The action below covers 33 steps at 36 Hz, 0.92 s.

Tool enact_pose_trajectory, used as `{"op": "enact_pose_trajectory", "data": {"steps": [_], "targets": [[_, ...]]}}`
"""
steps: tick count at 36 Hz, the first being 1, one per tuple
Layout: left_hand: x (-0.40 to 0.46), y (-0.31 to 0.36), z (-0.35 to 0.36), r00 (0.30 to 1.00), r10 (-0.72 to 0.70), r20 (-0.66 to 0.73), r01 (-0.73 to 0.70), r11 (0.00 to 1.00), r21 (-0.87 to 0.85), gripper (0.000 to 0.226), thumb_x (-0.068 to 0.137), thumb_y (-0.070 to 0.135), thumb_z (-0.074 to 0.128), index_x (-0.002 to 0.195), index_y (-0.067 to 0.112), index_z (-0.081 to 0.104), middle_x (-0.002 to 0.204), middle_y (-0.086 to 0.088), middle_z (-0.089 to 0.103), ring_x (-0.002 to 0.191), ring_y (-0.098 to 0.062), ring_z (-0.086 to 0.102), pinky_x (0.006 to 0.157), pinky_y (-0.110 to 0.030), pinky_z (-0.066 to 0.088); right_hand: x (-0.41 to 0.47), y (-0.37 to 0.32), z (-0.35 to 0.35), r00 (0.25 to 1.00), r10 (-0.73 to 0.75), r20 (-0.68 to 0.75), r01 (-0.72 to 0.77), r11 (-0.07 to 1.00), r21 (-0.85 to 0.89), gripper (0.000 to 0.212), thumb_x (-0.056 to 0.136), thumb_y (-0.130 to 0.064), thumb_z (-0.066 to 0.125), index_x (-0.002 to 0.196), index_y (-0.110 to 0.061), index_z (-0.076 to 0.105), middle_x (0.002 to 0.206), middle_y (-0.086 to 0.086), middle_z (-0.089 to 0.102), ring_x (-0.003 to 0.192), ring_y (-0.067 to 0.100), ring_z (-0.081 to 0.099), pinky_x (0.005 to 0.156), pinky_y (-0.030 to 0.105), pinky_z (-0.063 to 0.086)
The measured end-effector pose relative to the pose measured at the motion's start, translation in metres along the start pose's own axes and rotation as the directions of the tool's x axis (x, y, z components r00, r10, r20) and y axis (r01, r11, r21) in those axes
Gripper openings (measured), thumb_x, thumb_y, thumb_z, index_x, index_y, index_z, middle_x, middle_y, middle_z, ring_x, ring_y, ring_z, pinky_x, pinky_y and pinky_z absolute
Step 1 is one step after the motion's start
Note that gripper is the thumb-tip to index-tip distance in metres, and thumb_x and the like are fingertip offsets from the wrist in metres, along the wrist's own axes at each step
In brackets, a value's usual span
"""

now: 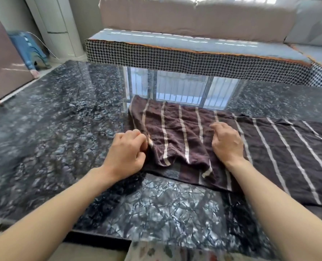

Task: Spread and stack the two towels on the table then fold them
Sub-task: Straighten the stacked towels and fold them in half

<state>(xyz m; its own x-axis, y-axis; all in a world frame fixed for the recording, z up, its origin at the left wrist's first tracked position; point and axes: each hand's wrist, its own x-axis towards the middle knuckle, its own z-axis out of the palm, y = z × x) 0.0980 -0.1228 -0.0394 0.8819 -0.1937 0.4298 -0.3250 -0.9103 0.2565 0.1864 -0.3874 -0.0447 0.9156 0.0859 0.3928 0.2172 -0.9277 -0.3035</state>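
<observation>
A brown towel with pale stripes (177, 132) lies rumpled on top of a darker striped towel (288, 157), which is spread flat across the right side of the glossy black marble table (53, 129). My left hand (127, 155) pinches the brown towel's left edge with curled fingers. My right hand (227, 142) rests on the brown towel's right part, its fingers bent down onto the cloth. The dark towel runs out of view at the right.
A sofa with a houndstooth-edged seat (194, 59) stands just beyond the table's far edge. A blue plastic stool (29, 48) and a white column (60, 25) are at the far left. The table's near edge (100, 236) runs below my forearms.
</observation>
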Motion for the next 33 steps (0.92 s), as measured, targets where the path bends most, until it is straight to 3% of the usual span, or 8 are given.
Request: {"op": "enact_pose_trajectory", "data": {"steps": [6,10,13,15,19,24,28,33], "targets": [[-0.013,-0.001,0.001,0.981,-0.015,0.192,-0.007,0.993,0.117,0.052,0.064,0.034,0.034,0.1,0.007,0.06,0.099,-0.01,0.059,0.091,-0.032,0.058,0.077,-0.04,0.049,-0.026,-0.002,-0.004,0.955,0.074,0.286,-0.028,0.986,-0.163,0.046,0.098,-0.028,0.033,0.142,-0.015,0.033,0.154,0.004,0.022,0.143,0.018,0.016,0.116,0.036,0.008],[-0.008,0.007,-0.005,0.991,-0.091,0.102,0.071,0.98,0.184,0.019,0.075,0.006,0.056,0.094,0.006,0.06,0.092,-0.011,0.058,0.087,-0.033,0.06,0.066,-0.043,0.051,-0.035,0.003,-0.001,0.925,0.102,0.367,-0.052,0.988,-0.143,0.048,0.1,-0.034,0.025,0.146,-0.019,0.022,0.157,0.0,0.011,0.145,0.013,0.006,0.116,0.037,0.001],[-0.011,0.007,-0.008,0.988,-0.155,0.001,0.151,0.964,0.217,0.015,0.071,-0.004,0.061,0.083,0.005,0.06,0.079,-0.012,0.059,0.066,-0.035,0.062,0.045,-0.033,0.042,-0.036,0.003,-0.001,0.925,0.101,0.366,-0.052,0.989,-0.141,0.049,0.1,-0.035,0.024,0.146,-0.019,0.022,0.157,-0.001,0.011,0.145,0.013,0.006,0.116,0.037,0.001],[-0.016,0.004,-0.009,0.979,-0.184,-0.092,0.199,0.961,0.194,0.016,0.073,-0.002,0.062,0.086,0.006,0.061,0.08,-0.013,0.06,0.059,-0.036,0.062,0.044,-0.031,0.039,-0.037,0.003,-0.001,0.925,0.1,0.366,-0.048,0.988,-0.149,0.049,0.1,-0.035,0.024,0.146,-0.019,0.021,0.157,-0.001,0.011,0.145,0.013,0.006,0.117,0.037,0.001],[-0.025,-0.004,-0.02,0.87,-0.405,-0.28,0.437,0.898,0.058,0.025,0.085,0.002,0.047,0.101,0.011,0.063,0.089,-0.016,0.068,0.076,-0.038,0.063,0.057,-0.035,0.039,-0.037,0.002,0.0,0.925,0.112,0.363,-0.061,0.987,-0.15,0.049,0.1,-0.035,0.024,0.146,-0.02,0.021,0.157,-0.002,0.011,0.145,0.012,0.006,0.117,0.036,0.001],[-0.037,-0.019,-0.029,0.693,-0.648,-0.315,0.632,0.757,-0.167,0.037,0.083,-0.004,0.041,0.105,0.015,0.065,0.1,-0.02,0.068,0.091,-0.039,0.061,0.07,-0.038,0.045,-0.037,0.001,0.0,0.925,0.122,0.36,-0.067,0.985,-0.161,0.049,0.1,-0.035,0.022,0.146,-0.021,0.021,0.157,-0.002,0.012,0.144,0.012,0.007,0.117,0.036,0.001],[-0.047,-0.013,-0.026,0.747,-0.615,-0.251,0.613,0.784,-0.097,0.039,0.083,-0.005,0.041,0.113,0.011,0.06,0.112,-0.015,0.058,0.098,-0.036,0.056,0.07,-0.04,0.043,-0.037,0.0,-0.002,0.92,0.118,0.374,-0.059,0.984,-0.166,0.049,0.1,-0.035,0.022,0.147,-0.021,0.02,0.157,-0.002,0.01,0.145,0.012,0.006,0.117,0.036,0.001],[-0.056,-0.018,-0.027,0.857,-0.489,-0.164,0.513,0.839,0.179,0.049,0.078,-0.004,0.048,0.124,0.011,0.051,0.1,-0.017,0.064,0.089,-0.037,0.061,0.071,-0.043,0.047,-0.038,0.0,-0.004,0.909,0.121,0.399,-0.063,0.986,-0.156,0.051,0.099,-0.038,0.021,0.147,-0.021,0.018,0.158,-0.003,0.007,0.145,0.012,0.003,0.118,0.036,-0.002]]}}
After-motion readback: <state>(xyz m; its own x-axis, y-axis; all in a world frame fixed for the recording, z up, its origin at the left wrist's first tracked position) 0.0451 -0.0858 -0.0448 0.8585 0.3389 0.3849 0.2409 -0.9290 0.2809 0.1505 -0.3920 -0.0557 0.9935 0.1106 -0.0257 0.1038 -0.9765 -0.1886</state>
